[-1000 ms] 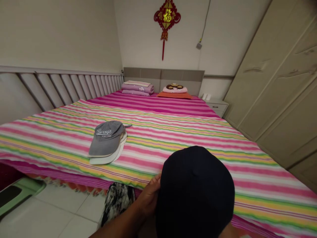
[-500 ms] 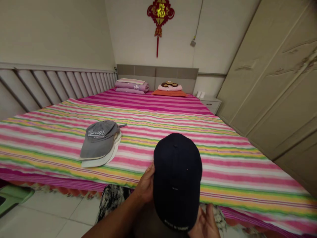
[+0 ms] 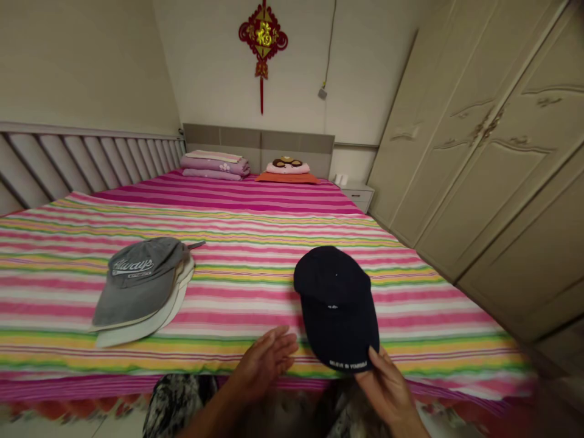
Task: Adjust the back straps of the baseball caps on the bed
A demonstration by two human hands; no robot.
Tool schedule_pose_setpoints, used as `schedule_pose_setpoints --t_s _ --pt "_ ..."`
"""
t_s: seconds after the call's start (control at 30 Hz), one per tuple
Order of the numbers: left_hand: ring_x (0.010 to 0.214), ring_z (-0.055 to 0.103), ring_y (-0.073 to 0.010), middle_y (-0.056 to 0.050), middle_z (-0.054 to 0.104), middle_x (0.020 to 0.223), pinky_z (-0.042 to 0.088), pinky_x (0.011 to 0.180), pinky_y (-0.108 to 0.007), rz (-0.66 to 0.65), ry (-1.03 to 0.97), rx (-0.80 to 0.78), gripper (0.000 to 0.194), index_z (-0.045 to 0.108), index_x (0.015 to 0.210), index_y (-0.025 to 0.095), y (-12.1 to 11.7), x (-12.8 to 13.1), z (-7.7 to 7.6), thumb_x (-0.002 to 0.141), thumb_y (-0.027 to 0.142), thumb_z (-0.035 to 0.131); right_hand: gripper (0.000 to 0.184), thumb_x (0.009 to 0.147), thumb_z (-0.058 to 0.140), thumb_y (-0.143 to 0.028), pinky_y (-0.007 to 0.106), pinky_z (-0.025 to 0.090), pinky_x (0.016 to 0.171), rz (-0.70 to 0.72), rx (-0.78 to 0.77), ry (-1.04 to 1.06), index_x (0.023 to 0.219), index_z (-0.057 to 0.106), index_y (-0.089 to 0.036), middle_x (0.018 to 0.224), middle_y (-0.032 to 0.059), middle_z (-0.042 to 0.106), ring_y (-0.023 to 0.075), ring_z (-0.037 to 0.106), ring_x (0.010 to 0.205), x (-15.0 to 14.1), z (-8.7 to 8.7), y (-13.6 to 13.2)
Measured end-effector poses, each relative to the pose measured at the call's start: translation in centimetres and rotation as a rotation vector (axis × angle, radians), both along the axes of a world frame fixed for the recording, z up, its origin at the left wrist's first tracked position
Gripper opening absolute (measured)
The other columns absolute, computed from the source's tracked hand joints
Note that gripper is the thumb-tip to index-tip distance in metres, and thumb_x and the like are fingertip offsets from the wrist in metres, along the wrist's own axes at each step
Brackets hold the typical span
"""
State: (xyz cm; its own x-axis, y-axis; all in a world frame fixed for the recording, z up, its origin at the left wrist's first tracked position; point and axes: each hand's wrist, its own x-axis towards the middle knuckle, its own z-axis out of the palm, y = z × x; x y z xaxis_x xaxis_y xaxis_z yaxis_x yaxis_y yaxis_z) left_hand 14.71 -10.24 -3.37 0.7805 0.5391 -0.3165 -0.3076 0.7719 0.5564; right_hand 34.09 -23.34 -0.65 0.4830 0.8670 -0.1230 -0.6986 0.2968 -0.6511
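A dark navy baseball cap (image 3: 335,298) with white lettering along its brim edge is over the near part of the striped bed, brim toward me. My right hand (image 3: 387,386) pinches the right corner of the brim, thumb on top. To the left of the cap, my left hand (image 3: 269,359) is held apart from it, fingers stretched out and nothing in them. Further left lies a stack of caps, a grey baseball cap (image 3: 141,274) with white script on top and paler brims (image 3: 141,328) showing beneath.
The bed wears a striped sheet (image 3: 237,280). Folded purple bedding (image 3: 214,165) and a pink-and-orange pile (image 3: 287,170) rest by the headboard (image 3: 296,143). A wardrobe (image 3: 456,140) and a small nightstand (image 3: 358,196) stand on the right, a slatted rail (image 3: 91,161) on the left.
The navy cap has gone from being held up before me by the left hand to lower, over the bed. My left hand has let go; the right now grips the brim. The view has turned right.
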Motion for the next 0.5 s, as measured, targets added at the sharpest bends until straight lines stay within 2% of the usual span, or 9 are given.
schedule_pose_setpoints --t_s 0.13,0.27,0.37,0.43,0.5 --pt "0.087 0.061 -0.0208 -0.008 0.067 0.09 0.04 0.08 -0.034 0.0 0.083 -0.011 0.024 0.062 0.094 0.016 -0.6 -1.5 -2.0 0.075 0.031 0.058 0.034 0.067 0.061 -0.018 0.043 0.03 0.101 -0.14 -0.01 -0.078 0.101 0.063 -0.022 0.098 0.0065 0.068 0.0209 0.058 0.101 4.9 1.8 2.3" --pt "0.078 0.062 -0.0184 -0.006 0.067 0.084 0.041 0.075 -0.032 -0.017 0.106 -0.006 0.022 0.063 0.088 0.016 -1.4 -2.3 -2.3 0.072 0.032 0.062 0.027 0.077 0.047 -0.013 0.034 0.044 0.09 -0.358 -0.077 0.005 0.098 0.062 -0.018 0.092 0.0054 0.07 0.0158 0.063 0.09 9.5 2.8 4.4" --pt "0.075 0.063 -0.016 -0.004 0.067 0.082 0.042 0.073 -0.03 -0.022 0.113 0.016 0.018 0.063 0.087 0.018 -1.8 -2.6 -2.2 0.073 0.03 0.061 0.024 0.077 0.043 -0.007 0.025 0.053 0.071 -0.427 -0.188 0.034 0.092 0.061 -0.014 0.077 0.0044 0.071 0.0127 0.065 0.07 12.4 1.9 4.7" --pt "0.074 0.063 -0.0155 -0.004 0.068 0.08 0.042 0.072 -0.029 -0.019 0.12 0.021 0.017 0.064 0.085 0.019 -1.9 -2.8 -2.3 0.073 0.03 0.062 0.023 0.075 0.042 -0.002 0.021 0.053 0.055 -0.436 -0.257 0.037 0.085 0.06 -0.013 0.064 0.0024 0.068 0.0113 0.062 0.052 13.7 0.5 4.3" --pt "0.073 0.063 -0.016 -0.004 0.067 0.079 0.042 0.071 -0.029 -0.012 0.127 0.026 0.018 0.064 0.084 0.019 -1.9 -3.0 -2.5 0.071 0.031 0.063 0.022 0.072 0.043 0.001 0.02 0.051 0.046 -0.442 -0.306 0.023 0.079 0.058 -0.013 0.056 0.0001 0.065 0.0109 0.058 0.043 14.5 -0.9 3.8"
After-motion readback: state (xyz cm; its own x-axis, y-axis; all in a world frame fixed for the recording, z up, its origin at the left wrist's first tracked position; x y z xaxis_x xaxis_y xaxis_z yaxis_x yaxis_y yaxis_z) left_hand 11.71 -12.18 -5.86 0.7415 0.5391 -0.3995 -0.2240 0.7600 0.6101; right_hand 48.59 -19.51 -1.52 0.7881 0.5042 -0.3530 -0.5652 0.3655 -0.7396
